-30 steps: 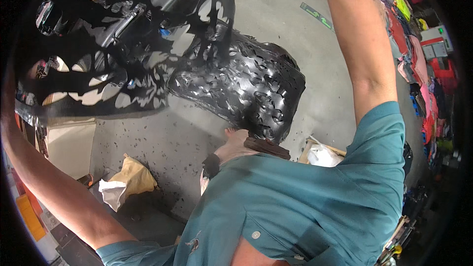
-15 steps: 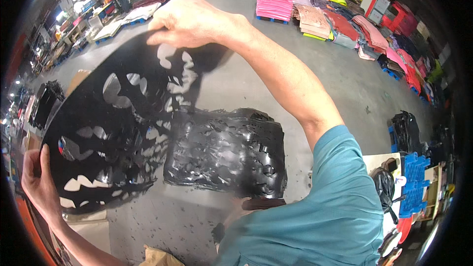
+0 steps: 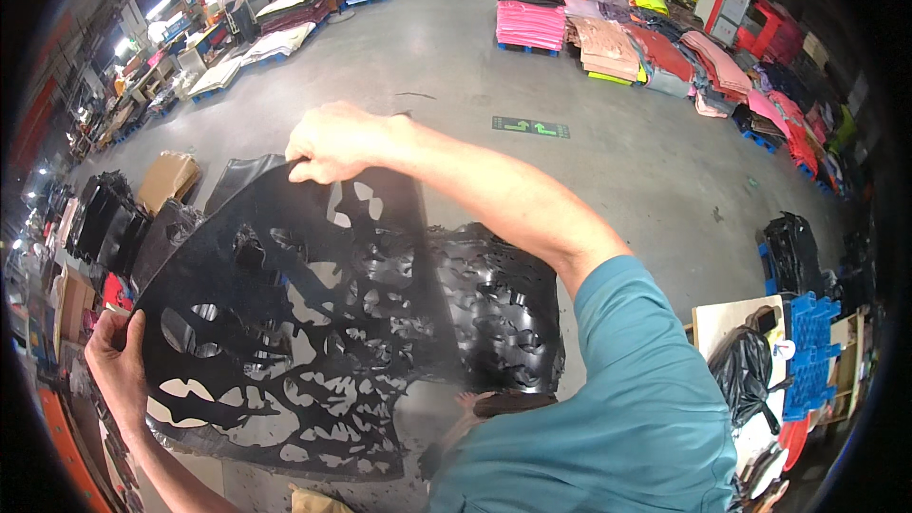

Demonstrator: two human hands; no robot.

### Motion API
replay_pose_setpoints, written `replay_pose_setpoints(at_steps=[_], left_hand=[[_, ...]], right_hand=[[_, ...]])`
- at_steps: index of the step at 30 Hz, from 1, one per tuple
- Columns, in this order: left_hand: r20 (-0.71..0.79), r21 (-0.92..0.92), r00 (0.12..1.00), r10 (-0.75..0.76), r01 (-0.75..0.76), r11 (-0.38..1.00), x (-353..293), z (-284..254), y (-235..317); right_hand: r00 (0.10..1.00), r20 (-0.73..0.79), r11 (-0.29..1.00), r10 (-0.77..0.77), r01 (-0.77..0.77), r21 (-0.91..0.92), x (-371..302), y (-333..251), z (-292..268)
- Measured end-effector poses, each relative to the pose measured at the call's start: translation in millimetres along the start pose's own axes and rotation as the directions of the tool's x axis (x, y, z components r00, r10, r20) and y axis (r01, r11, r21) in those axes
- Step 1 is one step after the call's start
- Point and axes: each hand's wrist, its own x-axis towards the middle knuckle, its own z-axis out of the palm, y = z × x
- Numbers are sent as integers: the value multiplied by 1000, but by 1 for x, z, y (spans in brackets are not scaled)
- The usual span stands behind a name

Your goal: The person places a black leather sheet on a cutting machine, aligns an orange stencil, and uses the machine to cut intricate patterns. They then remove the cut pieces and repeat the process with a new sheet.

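A large, thin black sheet [image 3: 223,271] full of irregular cut-out holes hangs stretched between my hands. My left hand [image 3: 119,356] pinches its left edge, thumb in front. Across the top, my right hand [image 3: 332,144] is closed on the far edge, its arm reaching over from the right. The sheet's near right part hangs over the left side of a stack of similar black cut-out sheets [image 3: 503,309], seen partly through the thin material. Whether the two touch I cannot tell.
Left of the sheet stand a cardboard box [image 3: 169,180] and a black pile [image 3: 103,218]. At right are a blue plastic pallet [image 3: 809,351] and a black plastic bag [image 3: 741,366]. Coloured material stacks [image 3: 530,27] line the far floor; a person [image 3: 234,2] stands far left.
Both hands have come down, the left also moving right. The sheet has dropped and spread rightward, now covering the left part of the stack.
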Motion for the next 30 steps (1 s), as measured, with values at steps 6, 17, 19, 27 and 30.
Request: replay_pose_setpoints(at_steps=[6, 17, 19, 27, 30], left_hand=[[-44, -39, 998, -50, 49, 998, 3, -3, -13], [-267, 171, 951, 154, -110, 979, -44, -2, 84], [-245, 112, 937, 249, -227, 967, -76, 17, 108], [340, -408, 825, 452, -303, 861, -243, 219, 165], [804, -493, 282, 523, -175, 852, -293, 293, 165]], right_hand=[[987, -161, 999, 19, -11, 50, 14, 3, 24], [797, -595, 994, -105, 59, -97, -7, 20, -17], [799, -584, 990, -142, 112, -87, -39, 29, -24], [992, -112, 963, 63, -90, -254, -286, 86, 66], [800, 253, 825, 544, -456, -333, -409, 81, 166]])
